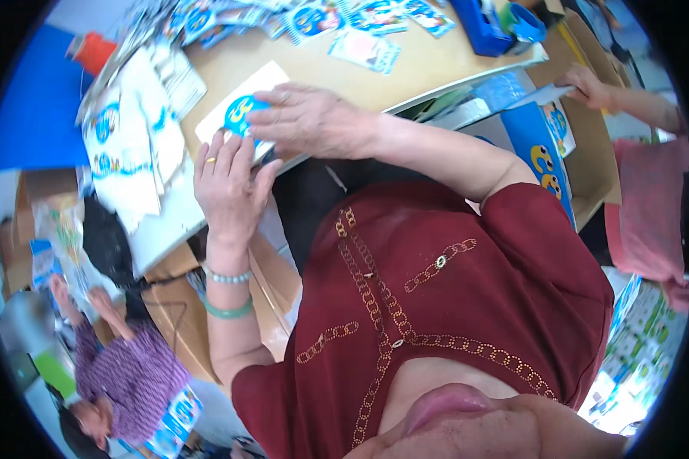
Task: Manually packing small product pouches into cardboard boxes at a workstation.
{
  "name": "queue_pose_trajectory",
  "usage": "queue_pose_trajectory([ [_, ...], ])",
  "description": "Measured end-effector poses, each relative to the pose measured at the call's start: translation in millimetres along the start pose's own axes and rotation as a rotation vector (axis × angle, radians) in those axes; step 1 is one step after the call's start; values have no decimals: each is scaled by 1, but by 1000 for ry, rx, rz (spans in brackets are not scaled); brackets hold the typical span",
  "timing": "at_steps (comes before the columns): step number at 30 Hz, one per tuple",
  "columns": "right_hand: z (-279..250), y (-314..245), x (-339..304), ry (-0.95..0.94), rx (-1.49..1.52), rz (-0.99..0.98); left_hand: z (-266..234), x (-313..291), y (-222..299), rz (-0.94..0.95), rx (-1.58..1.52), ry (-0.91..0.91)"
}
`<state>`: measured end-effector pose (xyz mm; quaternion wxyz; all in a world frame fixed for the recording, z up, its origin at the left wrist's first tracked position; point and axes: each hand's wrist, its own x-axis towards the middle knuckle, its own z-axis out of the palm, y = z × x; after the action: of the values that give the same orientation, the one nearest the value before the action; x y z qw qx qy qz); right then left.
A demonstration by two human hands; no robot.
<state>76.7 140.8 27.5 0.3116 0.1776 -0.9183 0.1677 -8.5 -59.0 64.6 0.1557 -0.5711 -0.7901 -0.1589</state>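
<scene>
A flat white bag with a round blue print [241, 113] lies on the table near its front edge. My right hand [310, 120] rests on it from the right, fingers stretched out flat over the blue print. On the bag's near edge lie the fingers of my left hand [233, 183], extended, with the thumb apart; a ring and wrist bracelets show on that arm. Neither hand grips anything that I can see. To the left is a pile of white bags with blue print [126, 145], partly overhanging the table edge.
Many small blue-and-white packets [314, 21] are heaped at the back, with a single packet [365, 52] nearer. A blue bin [482, 30] stands back right, an orange spool [92, 52] back left. Cardboard boxes [593, 153] are at the right. Co-workers sit on both sides.
</scene>
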Motion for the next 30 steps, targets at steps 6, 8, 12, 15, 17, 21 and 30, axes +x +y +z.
queue_pose_trajectory([
  [6,-9,-8,-5,99,198,-13,14,17,19,-110,39,-73],
  [8,-10,-6,-16,91,235,-23,14,15,20,-77,76,-81],
  [12,-34,-7,-46,97,67,78,19,20,17,-60,196,-95],
  [15,-52,-9,-85,100,-35,241,19,17,17,-29,212,-86],
  [17,-64,-4,-114,105,-48,332,16,19,18,-40,211,-81],
  [21,-105,25,-142,385,-352,728,19,21,16,-48,230,-53],
  [30,-135,102,-145,558,-891,1304,25,15,20,-52,188,26],
])
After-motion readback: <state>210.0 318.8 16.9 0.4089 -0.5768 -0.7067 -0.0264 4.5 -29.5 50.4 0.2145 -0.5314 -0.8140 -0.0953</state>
